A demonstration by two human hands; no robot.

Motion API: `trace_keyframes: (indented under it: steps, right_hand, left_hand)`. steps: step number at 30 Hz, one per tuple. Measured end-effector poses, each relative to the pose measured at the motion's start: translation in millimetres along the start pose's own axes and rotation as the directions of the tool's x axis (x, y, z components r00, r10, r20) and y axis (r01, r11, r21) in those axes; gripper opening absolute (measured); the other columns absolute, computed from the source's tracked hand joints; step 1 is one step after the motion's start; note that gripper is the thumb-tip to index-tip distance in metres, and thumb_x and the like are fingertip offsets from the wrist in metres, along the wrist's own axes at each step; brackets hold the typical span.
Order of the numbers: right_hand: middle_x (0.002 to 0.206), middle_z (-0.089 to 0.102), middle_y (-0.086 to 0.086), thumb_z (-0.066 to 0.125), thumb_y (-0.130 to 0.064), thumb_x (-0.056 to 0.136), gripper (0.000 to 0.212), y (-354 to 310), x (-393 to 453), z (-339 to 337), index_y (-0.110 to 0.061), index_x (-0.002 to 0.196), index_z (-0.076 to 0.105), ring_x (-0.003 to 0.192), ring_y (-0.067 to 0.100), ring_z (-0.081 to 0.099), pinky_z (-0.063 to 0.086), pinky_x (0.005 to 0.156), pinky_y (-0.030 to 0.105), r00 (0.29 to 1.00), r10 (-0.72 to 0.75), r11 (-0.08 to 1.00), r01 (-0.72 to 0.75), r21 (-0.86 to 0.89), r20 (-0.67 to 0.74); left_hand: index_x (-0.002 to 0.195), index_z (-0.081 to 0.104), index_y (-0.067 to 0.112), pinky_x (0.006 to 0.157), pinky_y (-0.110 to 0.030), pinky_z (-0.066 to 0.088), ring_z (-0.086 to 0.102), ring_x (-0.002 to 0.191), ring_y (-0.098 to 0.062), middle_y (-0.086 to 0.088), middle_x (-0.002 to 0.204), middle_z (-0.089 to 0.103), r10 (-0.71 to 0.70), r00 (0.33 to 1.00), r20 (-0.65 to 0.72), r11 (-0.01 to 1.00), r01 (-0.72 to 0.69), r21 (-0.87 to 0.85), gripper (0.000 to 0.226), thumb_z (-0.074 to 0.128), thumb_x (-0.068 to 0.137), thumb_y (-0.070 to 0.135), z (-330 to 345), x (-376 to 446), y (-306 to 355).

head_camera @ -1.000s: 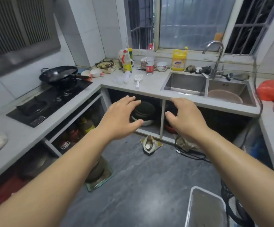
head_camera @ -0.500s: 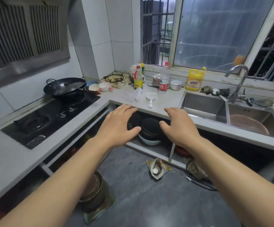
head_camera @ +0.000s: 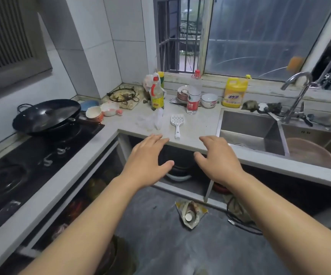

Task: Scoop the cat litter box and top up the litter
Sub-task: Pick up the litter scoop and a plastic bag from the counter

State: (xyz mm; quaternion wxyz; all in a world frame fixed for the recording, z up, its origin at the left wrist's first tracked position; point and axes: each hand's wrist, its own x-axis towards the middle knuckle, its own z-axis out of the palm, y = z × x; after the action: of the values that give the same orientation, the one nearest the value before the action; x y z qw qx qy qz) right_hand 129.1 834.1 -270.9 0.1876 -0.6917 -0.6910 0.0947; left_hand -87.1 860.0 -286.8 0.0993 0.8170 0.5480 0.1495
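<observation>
I'm holding both hands out palm-down toward the counter, left hand and right hand each with fingers spread loosely and gripping nothing, fingertips reaching about level with the counter's front edge. The white litter scoop is lying flat on the counter just beyond and between my hands, handle pointing toward me, untouched. It's sitting near a clear plastic bag and a water bottle, with the sink to the right and a black wok on the stove to the left.
</observation>
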Motion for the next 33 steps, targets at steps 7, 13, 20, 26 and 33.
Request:
trace_keyframes:
  steps: [7,13,20,26,33]
  right_hand:
    - [0.145,0.05,0.005,0.053,-0.034,0.095,0.053,53.4,99.2,27.8,-0.014,0.144,0.046,0.134,0.024,0.04,0.036,0.111,0.038,0.998,0.023,0.998,-0.027,0.062,0.06]
    - [0.145,0.05,0.004,0.051,-0.034,0.096,0.053,81.7,171.4,55.0,-0.014,0.146,0.045,0.133,0.025,0.04,0.036,0.111,0.037,0.99,0.018,0.996,-0.03,0.082,0.143]
    - [0.144,0.049,0.003,0.049,-0.036,0.097,0.054,99.9,239.2,94.0,-0.018,0.147,0.043,0.132,0.024,0.04,0.038,0.108,0.038,0.976,0.059,0.995,-0.074,0.067,0.209]
    - [0.14,0.05,0.006,0.049,-0.036,0.096,0.052,102.6,299.1,133.1,-0.017,0.145,0.045,0.129,0.025,0.041,0.04,0.104,0.038,0.953,0.171,0.983,-0.181,0.017,0.25]
    - [0.124,0.055,0.011,0.05,-0.033,0.095,0.043,95.6,363.5,180.6,-0.012,0.132,0.055,0.118,0.03,0.046,0.045,0.097,0.041,0.879,0.359,0.932,-0.357,-0.066,0.313]
  left_hand:
    - [0.156,0.031,0.031,0.125,-0.04,0.015,0.013,0.154,-0.011,0.008,0.165,0.024,-0.066,0.996,0.053,0.998,0.068,-0.019,0.072,0.055,0.093,0.055,41.6,104.2,-5.7]
    - [0.156,0.032,0.032,0.125,-0.043,0.018,0.013,0.154,-0.012,0.008,0.165,0.024,-0.143,0.986,0.089,0.988,0.147,-0.044,0.07,0.054,0.093,0.055,69.9,173.7,-19.7]
    - [0.156,0.03,0.032,0.126,-0.039,0.017,0.012,0.154,-0.009,0.01,0.166,0.022,-0.21,0.963,0.166,0.963,0.233,-0.132,0.071,0.056,0.094,0.054,100.9,234.6,-56.6]
    - [0.156,0.031,0.032,0.125,-0.036,0.018,0.013,0.153,-0.008,0.012,0.166,0.021,-0.194,0.944,0.267,0.932,0.263,-0.25,0.068,0.057,0.095,0.049,133.5,299.3,-106.1]
    - [0.156,0.031,0.027,0.125,-0.037,0.018,0.016,0.153,-0.012,0.007,0.166,0.022,-0.106,0.907,0.407,0.93,0.235,-0.282,0.066,0.055,0.097,0.044,166.9,374.7,-160.3]
